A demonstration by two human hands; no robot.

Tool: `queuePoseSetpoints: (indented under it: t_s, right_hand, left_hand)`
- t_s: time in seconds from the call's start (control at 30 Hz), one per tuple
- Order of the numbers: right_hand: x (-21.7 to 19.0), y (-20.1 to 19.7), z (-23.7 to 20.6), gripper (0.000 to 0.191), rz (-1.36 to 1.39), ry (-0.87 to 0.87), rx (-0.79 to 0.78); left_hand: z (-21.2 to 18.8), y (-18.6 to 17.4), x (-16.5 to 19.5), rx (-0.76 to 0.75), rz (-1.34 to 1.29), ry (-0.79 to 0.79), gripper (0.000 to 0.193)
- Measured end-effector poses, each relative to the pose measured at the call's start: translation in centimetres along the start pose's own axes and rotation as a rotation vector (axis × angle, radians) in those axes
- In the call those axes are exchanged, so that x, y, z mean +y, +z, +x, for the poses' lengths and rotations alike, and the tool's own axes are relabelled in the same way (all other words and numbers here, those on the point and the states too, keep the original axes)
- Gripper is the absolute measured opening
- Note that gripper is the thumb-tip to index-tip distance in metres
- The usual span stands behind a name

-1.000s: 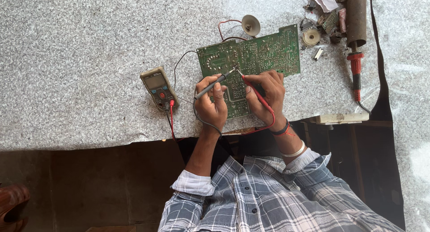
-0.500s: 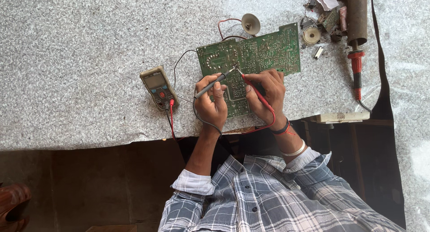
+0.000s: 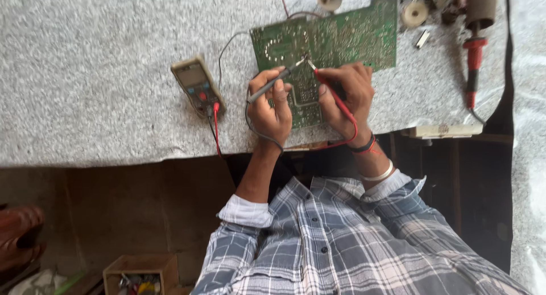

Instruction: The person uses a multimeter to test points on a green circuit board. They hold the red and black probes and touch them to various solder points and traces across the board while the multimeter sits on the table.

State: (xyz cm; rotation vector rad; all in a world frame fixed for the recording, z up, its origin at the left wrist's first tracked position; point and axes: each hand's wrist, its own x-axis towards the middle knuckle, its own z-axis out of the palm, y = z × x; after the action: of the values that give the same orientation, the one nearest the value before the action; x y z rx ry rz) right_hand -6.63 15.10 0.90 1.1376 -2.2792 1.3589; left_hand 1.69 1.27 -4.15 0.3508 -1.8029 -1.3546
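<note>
Left hand [image 3: 272,104]: closed around a black probe [image 3: 275,82], held pencil-style; right hand [image 3: 347,96]: closed likewise around a red probe [image 3: 333,93], both tips meeting near mid-board on the green circuit board [image 3: 341,42], which lies flat at the near edge of the grey speckled table [image 3: 85,56]. Multimeter [image 3: 197,83]: just left of the board, leads attached. Judged good practice: heels of both hands braced, tips steady on separate solder points, no bridging.

Both forearms extended forward, sleeves rolled to the elbows. The left hand [image 3: 272,110] was closed in a pen-style grip, fingers curled. The right hand [image 3: 347,96] was closed likewise, a band at its wrist. Fingertips nearly converged.
</note>
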Motion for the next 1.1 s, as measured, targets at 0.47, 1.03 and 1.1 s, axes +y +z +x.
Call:
queuePoseSetpoints:
  t_s: [0.47, 1.03, 1.1]
  right_hand:
    - [1.2, 0.3, -0.9, 0.021, 0.068, -0.119, -0.073]
    - [1.1, -0.1, -0.1, 0.022, 0.09, -0.148, -0.145]
    - [0.9, -0.2, 0.0, 0.021, 0.091, -0.14, -0.161]
  left_hand:
    - [-1.1, -0.5, -1.2, -0.014, -0.101, -0.005, 0.022]
    - [-0.6, -0.3, 0.0, -0.014, -0.089, -0.071, 0.02]
    - [-0.5, -0.3, 0.3, -0.013, -0.09, -0.09, 0.019]
